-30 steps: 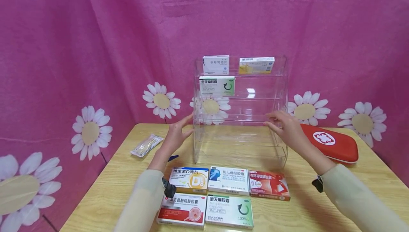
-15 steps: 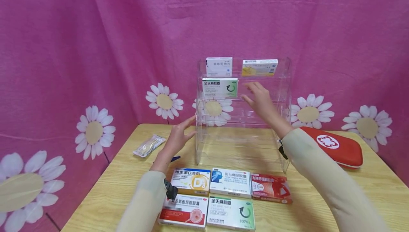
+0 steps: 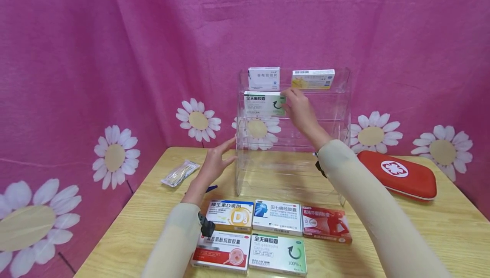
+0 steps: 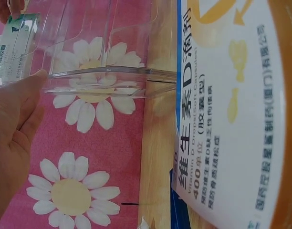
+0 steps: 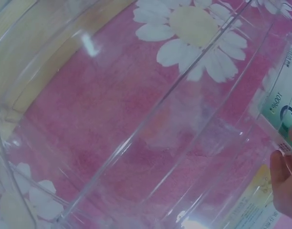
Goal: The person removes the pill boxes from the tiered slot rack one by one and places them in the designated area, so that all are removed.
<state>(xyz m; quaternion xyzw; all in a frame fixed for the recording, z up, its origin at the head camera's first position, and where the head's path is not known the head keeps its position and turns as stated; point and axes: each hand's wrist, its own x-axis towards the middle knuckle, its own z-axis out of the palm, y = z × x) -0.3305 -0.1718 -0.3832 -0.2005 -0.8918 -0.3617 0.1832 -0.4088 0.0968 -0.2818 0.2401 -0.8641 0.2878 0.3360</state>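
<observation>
A clear acrylic display rack stands upright on the table. On its second shelf, at the left, sits a green-and-white medicine box. My right hand pinches this box at its right end; in the right wrist view the thumb lies on the front of the medicine box and a finger is at its edge. My left hand touches the rack's left side with extended fingers. The top shelf bears a white medicine box and a yellow-and-white medicine box.
Before the rack lie several medicine boxes in two rows, among them a vitamin D box, a red box and another green-and-white box. A red case lies right, a packet of cotton swabs left.
My right hand has left the rack's right side and moved up and left to the green-and-white box on the second shelf, now pinching its end. My left hand has stayed at the rack's left side.
</observation>
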